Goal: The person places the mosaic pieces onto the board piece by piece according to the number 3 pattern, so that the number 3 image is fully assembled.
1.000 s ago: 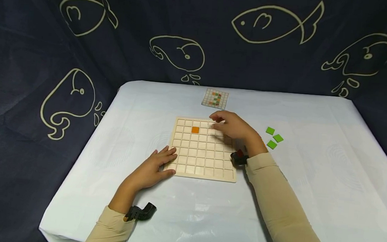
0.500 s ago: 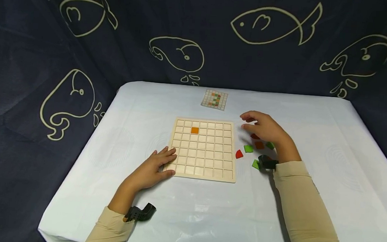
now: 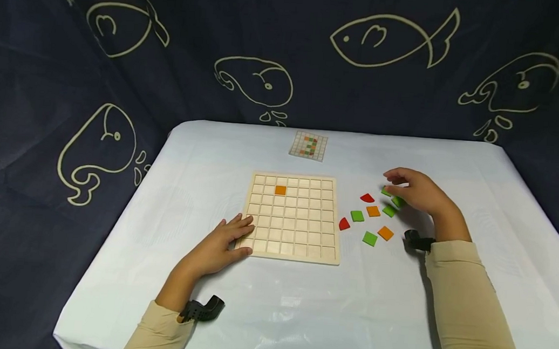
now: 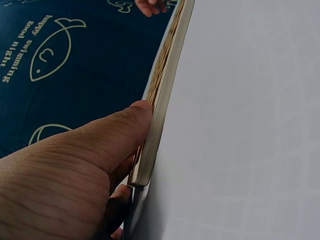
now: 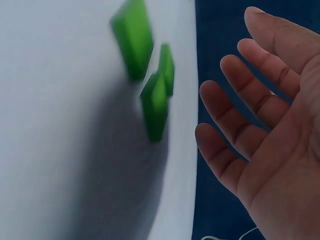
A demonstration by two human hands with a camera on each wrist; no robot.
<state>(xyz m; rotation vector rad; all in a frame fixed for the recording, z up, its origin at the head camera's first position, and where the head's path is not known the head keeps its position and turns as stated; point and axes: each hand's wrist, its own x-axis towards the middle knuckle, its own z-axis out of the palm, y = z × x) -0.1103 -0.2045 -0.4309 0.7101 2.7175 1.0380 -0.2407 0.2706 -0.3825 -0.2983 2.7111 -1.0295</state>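
Note:
A pale wooden grid board point(image 3: 290, 218) lies flat on the table, with one orange square tile point(image 3: 280, 190) in its upper part. My left hand point(image 3: 218, 246) rests on the board's lower left corner, fingers spread. In the left wrist view the thumb touches the board's edge point(image 4: 167, 85). Over the tiles to the right of the board hovers my right hand point(image 3: 419, 191), fingers loosely bent and holding nothing. Beneath it lie green square tiles point(image 3: 389, 211); the right wrist view shows green tiles point(image 5: 156, 107) apart from the fingers.
Between board and right hand lie loose red quarter-round tiles point(image 3: 367, 198), orange square tiles point(image 3: 385, 233) and more green tiles point(image 3: 369, 238). A small pattern card point(image 3: 308, 146) lies behind the board. A dark fish-print cloth point(image 3: 363, 94) hangs beyond the white table point(image 3: 203, 153).
My right hand has moved from above the board rightward to over the green tiles, uncovering red and orange tiles. My left hand stays on the board.

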